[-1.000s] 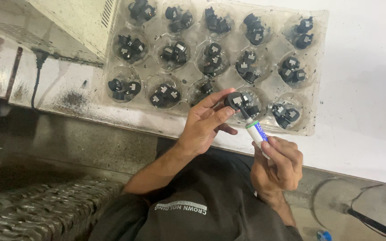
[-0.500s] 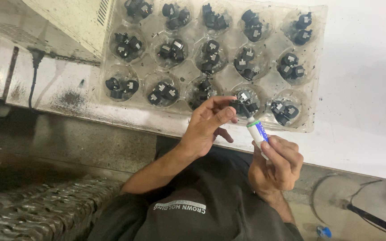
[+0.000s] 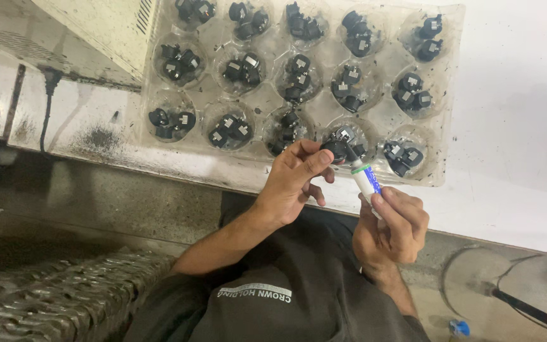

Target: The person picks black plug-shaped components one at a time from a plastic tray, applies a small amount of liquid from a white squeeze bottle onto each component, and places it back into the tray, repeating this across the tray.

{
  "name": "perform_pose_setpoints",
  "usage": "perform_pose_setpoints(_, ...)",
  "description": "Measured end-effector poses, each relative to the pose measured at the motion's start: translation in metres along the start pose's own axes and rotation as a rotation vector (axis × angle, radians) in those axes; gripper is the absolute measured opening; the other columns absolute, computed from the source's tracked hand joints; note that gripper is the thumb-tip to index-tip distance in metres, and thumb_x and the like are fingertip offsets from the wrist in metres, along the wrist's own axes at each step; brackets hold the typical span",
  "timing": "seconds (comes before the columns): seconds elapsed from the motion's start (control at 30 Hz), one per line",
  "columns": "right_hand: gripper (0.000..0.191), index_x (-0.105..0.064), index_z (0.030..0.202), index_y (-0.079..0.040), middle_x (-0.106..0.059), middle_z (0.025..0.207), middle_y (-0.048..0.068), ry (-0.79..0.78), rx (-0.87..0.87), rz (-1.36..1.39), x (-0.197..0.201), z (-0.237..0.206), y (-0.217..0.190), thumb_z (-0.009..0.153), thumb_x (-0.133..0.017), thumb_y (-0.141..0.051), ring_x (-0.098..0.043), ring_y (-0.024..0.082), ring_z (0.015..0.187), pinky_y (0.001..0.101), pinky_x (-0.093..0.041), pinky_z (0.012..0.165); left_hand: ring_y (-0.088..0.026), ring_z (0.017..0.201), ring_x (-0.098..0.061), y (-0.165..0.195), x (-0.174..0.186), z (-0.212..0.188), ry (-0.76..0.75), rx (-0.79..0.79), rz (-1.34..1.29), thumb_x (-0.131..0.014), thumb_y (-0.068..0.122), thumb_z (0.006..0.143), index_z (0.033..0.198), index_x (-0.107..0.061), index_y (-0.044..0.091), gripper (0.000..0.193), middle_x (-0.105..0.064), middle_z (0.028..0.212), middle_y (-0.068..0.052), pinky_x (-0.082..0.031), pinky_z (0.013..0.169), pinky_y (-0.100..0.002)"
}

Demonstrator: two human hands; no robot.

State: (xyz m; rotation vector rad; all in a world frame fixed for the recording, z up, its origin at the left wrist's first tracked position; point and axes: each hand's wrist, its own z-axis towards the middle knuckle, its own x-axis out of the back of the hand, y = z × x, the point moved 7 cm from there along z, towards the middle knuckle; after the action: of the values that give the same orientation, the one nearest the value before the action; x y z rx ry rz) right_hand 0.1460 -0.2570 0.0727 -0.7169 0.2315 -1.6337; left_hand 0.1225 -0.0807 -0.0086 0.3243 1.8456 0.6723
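With the left hand (image 3: 295,177) pinching a small black part (image 3: 337,149) just above the clear tray (image 3: 447,95) at centre frame, the right hand (image 3: 390,225), gripping the small tube (image 3: 365,178), should keep its nozzle steady on that part.

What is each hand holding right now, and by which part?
The left hand pinches a small black part by its body between its fingers. The right hand grips a small white tube by its lower end, its nozzle at the part.

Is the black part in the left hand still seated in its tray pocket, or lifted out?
Lifted out. The left hand pinches the black part above the clear tray, with the small tube's nozzle at it.
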Motion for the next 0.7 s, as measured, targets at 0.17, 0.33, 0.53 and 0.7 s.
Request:
perform_pose_setpoints(0.17, 0.041, -0.067, 0.112, -0.003, -0.062, 0.112, 0.012, -0.010, -0.007, 0.009, -0.0004, 0.0039, -0.0001, 0.081, -0.084, 0.020, -0.068, 0.027, 0.101, 0.0343, -0.059, 0.083, -0.015, 0.083, -0.069, -0.0035, 0.0013, 0.0007, 0.015, 0.005, 0.015, -0.077, 0.018, 0.095, 0.116, -0.057, 0.008, 0.031, -0.072, 0.103, -0.009, -0.057, 0.046, -0.027)
perform_pose_setpoints(0.33, 0.040, -0.068, 0.111, -0.003, -0.062, 0.112, 0.012, -0.009, -0.021, 0.015, 0.0006, 0.0057, -0.0002, 0.082, -0.082, 0.020, -0.068, 0.028, 0.100, 0.0340, -0.060, 0.082, -0.015, 0.084, -0.069, -0.0046, -0.0005, 0.0004, -0.005, -0.008, -0.001, -0.078, 0.017, 0.096, 0.116, -0.057, 0.007, 0.031, -0.070, 0.103, -0.008, -0.056, 0.046, -0.027)
perform_pose_setpoints(0.53, 0.038, -0.068, 0.110, -0.004, -0.063, 0.112, 0.012, -0.018, -0.033, 0.018, 0.0020, 0.0072, -0.0010, 0.083, -0.083, 0.018, -0.069, 0.028, 0.100, 0.0342, -0.059, 0.082, -0.014, 0.083, -0.068, -0.0042, -0.0004, 0.0011, 0.013, 0.001, 0.012, -0.077, 0.018, 0.094, 0.114, -0.056, 0.008, 0.031, -0.073, 0.103, -0.010, -0.056, 0.046, -0.026)
perform_pose_setpoints(0.7, 0.038, -0.068, 0.110, -0.003, -0.063, 0.112, 0.012, -0.023, -0.024, 0.008, 0.0020, 0.0084, -0.0006, 0.082, -0.083, 0.018, -0.070, 0.027, 0.101, 0.0336, -0.059, 0.082, -0.013, 0.083, -0.068, -0.0035, -0.0017, 0.0017, 0.013, -0.008, 0.015, -0.077, 0.018, 0.095, 0.115, -0.056, 0.007, 0.031, -0.072, 0.103, -0.010, -0.055, 0.045, -0.025)
